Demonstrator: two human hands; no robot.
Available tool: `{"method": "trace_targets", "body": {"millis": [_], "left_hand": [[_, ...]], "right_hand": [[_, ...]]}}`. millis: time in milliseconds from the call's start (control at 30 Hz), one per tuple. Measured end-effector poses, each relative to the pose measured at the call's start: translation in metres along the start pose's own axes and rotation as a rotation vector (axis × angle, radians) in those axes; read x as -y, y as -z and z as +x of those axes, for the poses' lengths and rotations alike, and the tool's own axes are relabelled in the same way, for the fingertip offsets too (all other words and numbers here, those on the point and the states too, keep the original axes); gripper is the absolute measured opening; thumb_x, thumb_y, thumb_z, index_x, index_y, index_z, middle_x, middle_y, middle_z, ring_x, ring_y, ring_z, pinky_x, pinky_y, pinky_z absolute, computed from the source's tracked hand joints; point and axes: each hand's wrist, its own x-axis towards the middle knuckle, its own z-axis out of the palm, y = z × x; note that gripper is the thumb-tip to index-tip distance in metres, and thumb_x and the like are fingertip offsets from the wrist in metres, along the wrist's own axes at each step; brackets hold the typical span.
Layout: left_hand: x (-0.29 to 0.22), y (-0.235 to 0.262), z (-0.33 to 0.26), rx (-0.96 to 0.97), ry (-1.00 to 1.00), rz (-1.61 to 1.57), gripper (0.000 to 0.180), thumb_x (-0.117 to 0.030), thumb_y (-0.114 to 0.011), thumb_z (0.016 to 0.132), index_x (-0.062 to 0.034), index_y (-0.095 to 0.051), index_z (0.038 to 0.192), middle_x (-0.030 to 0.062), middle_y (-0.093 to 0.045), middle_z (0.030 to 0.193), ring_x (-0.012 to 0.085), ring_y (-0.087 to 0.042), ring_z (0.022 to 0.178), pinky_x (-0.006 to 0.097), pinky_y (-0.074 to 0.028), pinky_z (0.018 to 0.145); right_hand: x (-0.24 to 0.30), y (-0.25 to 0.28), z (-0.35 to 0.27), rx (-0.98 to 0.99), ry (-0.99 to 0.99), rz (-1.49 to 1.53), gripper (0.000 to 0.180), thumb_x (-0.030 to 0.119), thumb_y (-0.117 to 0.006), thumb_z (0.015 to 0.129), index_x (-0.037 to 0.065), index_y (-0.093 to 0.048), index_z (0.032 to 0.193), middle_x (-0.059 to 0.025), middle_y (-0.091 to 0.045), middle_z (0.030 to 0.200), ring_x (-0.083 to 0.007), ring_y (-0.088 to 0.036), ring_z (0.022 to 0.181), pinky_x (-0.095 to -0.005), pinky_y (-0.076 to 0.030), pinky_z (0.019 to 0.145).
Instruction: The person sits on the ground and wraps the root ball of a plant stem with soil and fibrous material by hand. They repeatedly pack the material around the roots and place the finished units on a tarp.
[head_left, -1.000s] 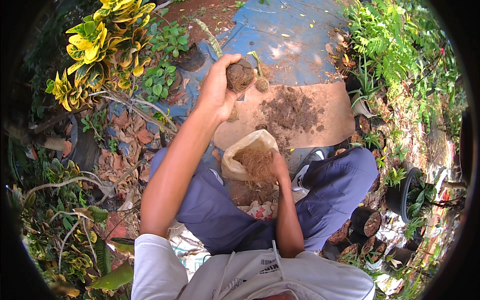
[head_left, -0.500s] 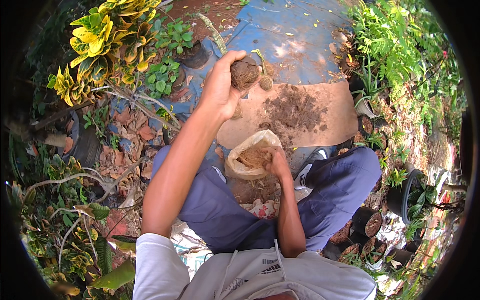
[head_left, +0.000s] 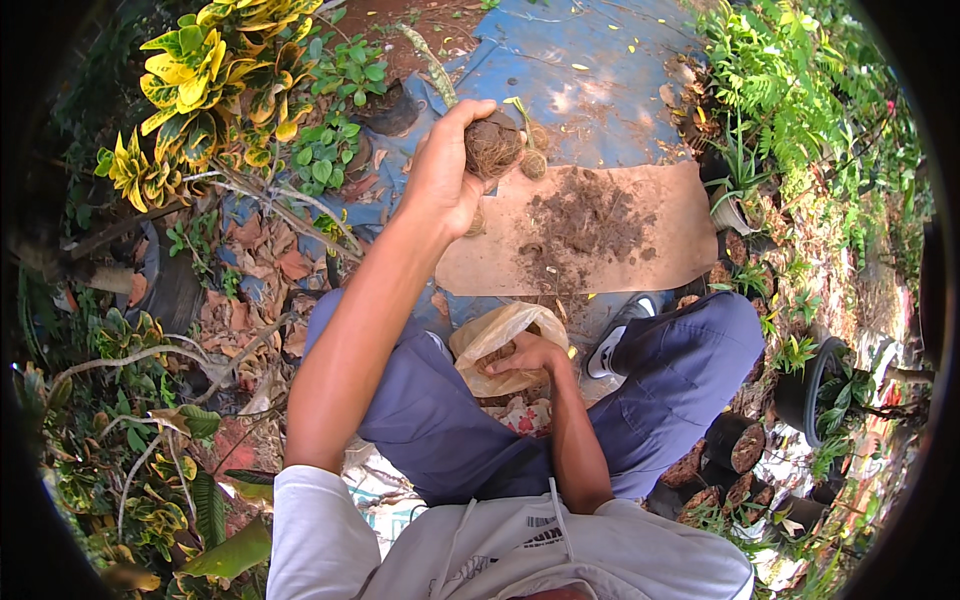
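Your L hand (head_left: 445,170) still grips the soil ball (head_left: 493,148), in view over the mat's (head_left: 680,220) far L corner, same as a sec ago. Your R hand (head_left: 535,354) has gone from the bag's (head_left: 487,330) R rim into its mouth, & the bag's closer to you. Some R fingers & most of the fibre (head_left: 493,357) are hidden, so can't tell if it's holding any.

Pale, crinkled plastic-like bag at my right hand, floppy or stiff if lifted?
The pale, crinkled bag seems floppy, since its wall creases; probably fairly light, as that wall looks thin. It may tip, because its mouth slants.
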Motion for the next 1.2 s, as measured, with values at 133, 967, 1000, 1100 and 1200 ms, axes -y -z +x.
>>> {"method": "trace_targets", "body": {"millis": [133,967,1000,1100,1200], "left_hand": [[0.000,0.001,0.001,-0.003,0.008,0.011,0.020,-0.021,-0.062,0.090,-0.0036,-0.053,0.095,0.0134,-0.064,0.092,0.0257,-0.068,0.088,0.038,-0.061,0.082],[0.001,0.003,0.002,-0.009,0.016,0.014,0.018,-0.021,-0.063,0.090,-0.0052,-0.055,0.094,0.0109,-0.065,0.091,0.0253,-0.068,0.087,0.038,-0.060,0.082],[0.001,0.002,0.002,-0.009,0.024,0.024,0.018,-0.021,-0.063,0.090,-0.0053,-0.056,0.094,0.0108,-0.065,0.091,0.0252,-0.068,0.087,0.038,-0.059,0.082],[0.004,0.002,-0.002,0.033,0.028,0.164,0.026,-0.025,-0.067,0.089,-0.0042,-0.057,0.101,0.0094,-0.065,0.092,0.0227,-0.068,0.090,0.034,-0.057,0.081],[0.020,0.002,-0.008,0.065,0.077,0.463,0.048,-0.033,-0.074,0.083,0.0007,-0.058,0.113,0.0099,-0.065,0.101,0.0208,-0.067,0.092,0.033,-0.055,0.081]], "right_hand": [[-0.007,-0.007,0.009,0.015,-0.094,-0.109,0.085,0.053,-0.083,0.066,0.005,-0.058,0.132,-0.0159,-0.060,0.132,-0.0293,-0.053,0.126,-0.0338,-0.039,0.107],[-0.029,0.026,0.009,-0.785,0.226,0.407,0.039,0.016,-0.057,0.090,-0.005,-0.058,0.123,-0.0177,-0.064,0.120,-0.0252,-0.059,0.112,-0.0350,-0.043,0.101],[-0.029,0.026,0.010,-0.806,0.152,0.490,0.039,0.018,-0.056,0.092,-0.006,-0.058,0.123,-0.0164,-0.064,0.119,-0.0228,-0.059,0.111,-0.0343,-0.044,0.099],[-0.023,0.029,0.007,-0.739,0.141,0.767,0.039,0.020,-0.052,0.095,-0.003,-0.057,0.126,-0.0118,-0.065,0.117,-0.0200,-0.061,0.105,-0.0341,-0.048,0.093],[-0.016,0.029,0.004,-0.817,0.146,0.970,0.036,0.020,-0.050,0.097,-0.001,-0.059,0.125,-0.0089,-0.064,0.117,-0.0189,-0.061,0.101,-0.0341,-0.050,0.087]]}}
